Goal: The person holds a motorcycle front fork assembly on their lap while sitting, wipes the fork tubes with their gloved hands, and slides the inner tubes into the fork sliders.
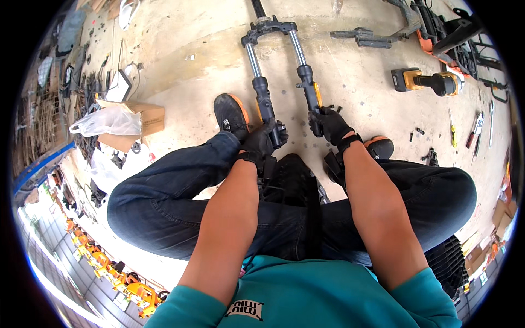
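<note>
A two-legged suspension fork (266, 97) with black lower legs and silver tubes lies between my feet, its crown and steering stem pointing away from me. My left hand (259, 140), in a black glove, is closed around the lower end of the left leg. Also gloved in black, my right hand (333, 126) grips the lower end of the right leg. Yellow strips show along both legs. The undersides of the fingers are partly hidden by the fork and the gloves.
Right of the fork lie a yellow and black cordless power tool (426, 81), a yellow-handled screwdriver (453, 129), pliers (476, 131) and small bolts (419, 131). A black frame part (377, 37) lies farther back. At left stands an open cardboard box (151, 117) with a plastic bag (109, 121).
</note>
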Tool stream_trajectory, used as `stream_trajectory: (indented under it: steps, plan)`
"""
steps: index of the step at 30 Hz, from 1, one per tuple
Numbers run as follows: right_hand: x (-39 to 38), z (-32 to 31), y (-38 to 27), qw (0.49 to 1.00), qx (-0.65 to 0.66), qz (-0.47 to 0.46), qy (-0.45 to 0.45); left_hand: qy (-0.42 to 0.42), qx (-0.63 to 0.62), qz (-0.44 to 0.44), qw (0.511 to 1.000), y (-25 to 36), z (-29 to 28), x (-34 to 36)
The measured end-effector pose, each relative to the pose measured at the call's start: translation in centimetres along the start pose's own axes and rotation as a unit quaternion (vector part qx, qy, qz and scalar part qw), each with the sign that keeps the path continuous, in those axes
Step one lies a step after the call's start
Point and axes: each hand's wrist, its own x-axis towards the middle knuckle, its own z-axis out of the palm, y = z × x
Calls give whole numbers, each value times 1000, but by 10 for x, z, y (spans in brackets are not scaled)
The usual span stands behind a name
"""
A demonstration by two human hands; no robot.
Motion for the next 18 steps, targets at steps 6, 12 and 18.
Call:
stream_trajectory:
  steps: [6,12,18]
  plan:
    - [11,8,14,983,-137,-7,120,200,241,47,949,-25,0,31]
    - [2,63,5,824,-427,12,371,448,503,104,732,-43,62,22]
    - [17,34,17,889,-361,-21,281,390,494,131,766,-45,28,37]
